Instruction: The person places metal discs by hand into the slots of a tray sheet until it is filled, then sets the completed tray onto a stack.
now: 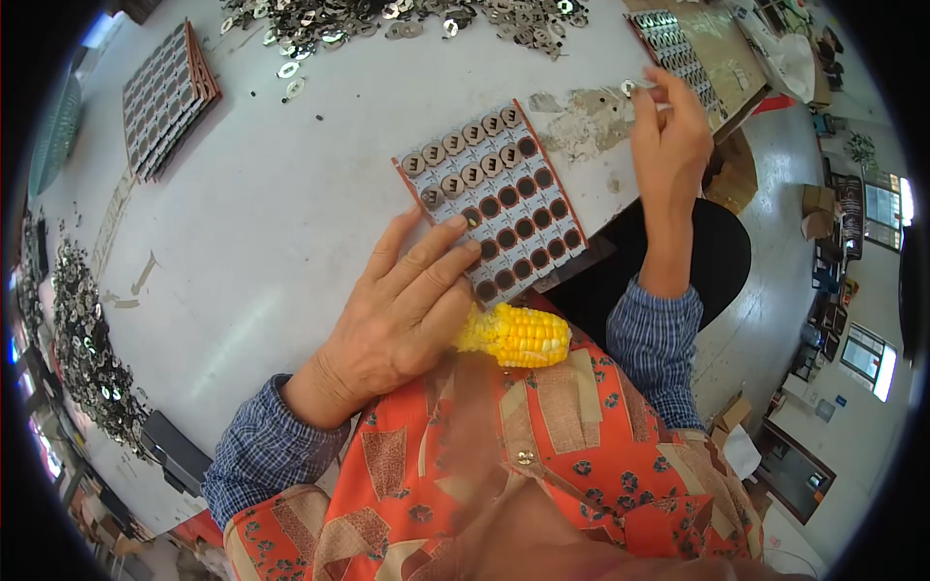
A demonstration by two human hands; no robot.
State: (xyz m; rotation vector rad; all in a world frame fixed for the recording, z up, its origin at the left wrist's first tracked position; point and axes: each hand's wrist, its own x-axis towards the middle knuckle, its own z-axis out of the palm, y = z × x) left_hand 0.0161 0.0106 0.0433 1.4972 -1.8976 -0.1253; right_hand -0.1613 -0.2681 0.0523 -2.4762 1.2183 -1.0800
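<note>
My left fingers, slightly spread, rest on the partly filled card, corn crowding beside them, while my right fingers curl at a metal bit, pinch unclear, near another card.

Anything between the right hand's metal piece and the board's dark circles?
Nothing visible stands between the metal piece at the right hand and the dark circles on the board, right side. The left hand overlaps its left edge.

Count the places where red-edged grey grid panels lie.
3: stack at upper left; panel in the middle, partly under the left hand; panel or stack at upper right, by the right hand. Lower ones may be hidden.
</note>
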